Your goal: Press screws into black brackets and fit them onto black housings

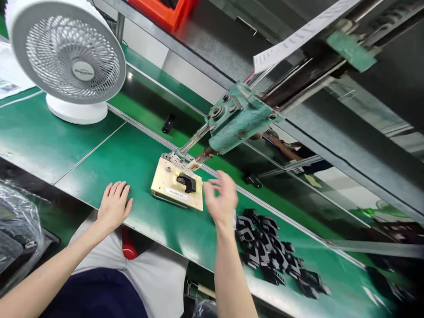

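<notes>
Black part (pixel 187 182) sits on fixture (pixel 162 180); green bench (pixel 139 154) also holds white fan (pixel 71 53)

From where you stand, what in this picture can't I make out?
All in the head view:
- Right hand: blurred, so whether its fingertips touch the cream fixture is unclear.
- Label on the fixture: print too small to read.
- Black parts: heaped over each other, so their number is hidden.
- Red bin: its bottom and contents are cut off by the top edge.
</notes>
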The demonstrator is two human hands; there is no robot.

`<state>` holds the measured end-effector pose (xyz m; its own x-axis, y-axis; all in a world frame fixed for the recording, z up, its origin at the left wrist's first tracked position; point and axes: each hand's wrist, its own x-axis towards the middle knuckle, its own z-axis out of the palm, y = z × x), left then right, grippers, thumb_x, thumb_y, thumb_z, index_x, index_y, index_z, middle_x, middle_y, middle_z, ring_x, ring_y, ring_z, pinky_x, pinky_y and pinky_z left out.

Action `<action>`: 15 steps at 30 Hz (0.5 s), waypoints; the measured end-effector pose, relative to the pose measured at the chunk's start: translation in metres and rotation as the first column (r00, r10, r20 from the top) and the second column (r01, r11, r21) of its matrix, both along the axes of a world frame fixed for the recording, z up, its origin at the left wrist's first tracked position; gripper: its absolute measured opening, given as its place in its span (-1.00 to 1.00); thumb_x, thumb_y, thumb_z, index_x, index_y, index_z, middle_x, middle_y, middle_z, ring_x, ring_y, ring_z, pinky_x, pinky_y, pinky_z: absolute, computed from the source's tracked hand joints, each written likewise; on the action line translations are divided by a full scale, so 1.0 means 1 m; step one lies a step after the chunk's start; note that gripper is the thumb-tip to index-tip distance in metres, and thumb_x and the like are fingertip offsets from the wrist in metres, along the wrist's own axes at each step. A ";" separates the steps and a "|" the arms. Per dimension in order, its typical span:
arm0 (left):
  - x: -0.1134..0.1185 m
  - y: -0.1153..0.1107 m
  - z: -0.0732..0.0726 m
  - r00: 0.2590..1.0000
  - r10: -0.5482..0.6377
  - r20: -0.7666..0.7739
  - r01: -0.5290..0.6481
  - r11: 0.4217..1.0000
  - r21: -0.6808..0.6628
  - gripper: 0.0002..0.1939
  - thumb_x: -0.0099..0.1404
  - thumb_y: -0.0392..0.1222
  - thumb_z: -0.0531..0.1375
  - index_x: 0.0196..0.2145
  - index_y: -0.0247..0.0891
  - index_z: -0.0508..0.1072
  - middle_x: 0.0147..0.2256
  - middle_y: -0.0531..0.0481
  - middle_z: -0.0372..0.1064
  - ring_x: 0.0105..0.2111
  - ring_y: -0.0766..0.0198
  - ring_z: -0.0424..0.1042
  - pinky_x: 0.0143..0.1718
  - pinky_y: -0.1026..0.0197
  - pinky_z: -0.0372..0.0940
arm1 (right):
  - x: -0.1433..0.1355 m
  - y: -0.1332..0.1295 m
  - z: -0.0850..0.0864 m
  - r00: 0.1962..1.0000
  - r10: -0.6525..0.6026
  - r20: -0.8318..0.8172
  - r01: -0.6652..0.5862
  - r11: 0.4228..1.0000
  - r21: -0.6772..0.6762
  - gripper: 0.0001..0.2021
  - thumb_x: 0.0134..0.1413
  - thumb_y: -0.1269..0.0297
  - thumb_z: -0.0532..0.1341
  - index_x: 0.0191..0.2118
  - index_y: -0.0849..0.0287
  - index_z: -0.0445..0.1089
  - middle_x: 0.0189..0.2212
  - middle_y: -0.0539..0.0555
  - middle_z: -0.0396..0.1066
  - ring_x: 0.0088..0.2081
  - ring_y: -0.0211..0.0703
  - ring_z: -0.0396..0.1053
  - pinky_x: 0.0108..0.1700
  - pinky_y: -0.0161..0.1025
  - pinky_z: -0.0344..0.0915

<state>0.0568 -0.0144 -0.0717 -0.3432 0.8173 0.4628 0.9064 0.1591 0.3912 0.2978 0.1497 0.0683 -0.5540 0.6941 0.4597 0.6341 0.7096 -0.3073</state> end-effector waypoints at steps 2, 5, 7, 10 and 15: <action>-0.004 0.001 0.002 0.999 -0.016 0.048 0.017 1.000 -0.002 -0.64 0.30 -0.18 0.02 -0.03 -0.42 0.39 0.02 -0.36 0.34 0.07 -0.13 0.29 0.16 -0.20 0.10 | -0.022 0.025 -0.010 0.982 0.009 0.190 0.011 0.995 -0.102 -0.63 0.06 0.14 0.25 -0.05 0.23 0.39 -0.10 0.24 0.41 -0.16 -0.02 0.39 -0.11 -0.03 0.38; -0.009 -0.001 0.005 0.963 -0.033 0.267 0.030 0.999 0.016 -0.63 0.27 -0.18 0.05 -0.06 -0.45 0.41 0.07 -0.40 0.30 0.15 -0.17 0.21 0.22 -0.25 -0.03 | -0.035 0.044 -0.006 0.944 0.101 0.314 -0.035 0.977 -0.209 -0.63 -0.08 0.20 0.31 -0.10 0.20 0.44 -0.19 0.18 0.47 -0.23 -0.02 0.41 -0.15 -0.09 0.38; -0.007 -0.002 0.013 0.818 -0.059 0.572 0.043 0.998 0.042 -0.67 0.22 -0.18 0.11 -0.11 -0.39 0.44 0.07 -0.35 0.31 0.18 -0.18 0.16 0.26 -0.26 -0.13 | -0.033 0.043 0.008 0.938 0.140 0.319 -0.061 0.967 -0.246 -0.62 -0.12 0.19 0.34 -0.13 0.21 0.45 -0.26 0.14 0.49 -0.29 -0.07 0.42 -0.23 -0.16 0.38; 0.011 0.000 0.038 0.392 -0.124 0.912 0.150 0.986 0.070 -0.73 0.16 -0.14 0.19 -0.20 -0.31 0.47 -0.08 -0.26 0.44 0.05 -0.10 0.34 0.20 -0.22 0.06 | -0.025 0.019 0.026 0.953 0.183 0.242 -0.127 0.965 -0.230 -0.56 -0.10 0.12 0.36 -0.08 0.22 0.42 -0.27 0.12 0.48 -0.36 -0.12 0.41 -0.29 -0.18 0.38; 0.042 -0.002 0.083 -0.645 0.001 0.764 0.250 0.945 0.210 -0.65 0.12 -0.30 0.20 -0.10 -0.39 0.42 -0.12 -0.25 0.46 -0.06 0.06 0.45 0.08 -0.02 0.30 | -0.004 -0.071 0.000 0.928 0.363 0.085 -0.369 0.926 0.075 -0.51 0.12 0.13 0.24 0.12 0.27 0.27 -0.11 0.25 0.45 -0.14 -0.04 0.46 -0.13 -0.15 0.46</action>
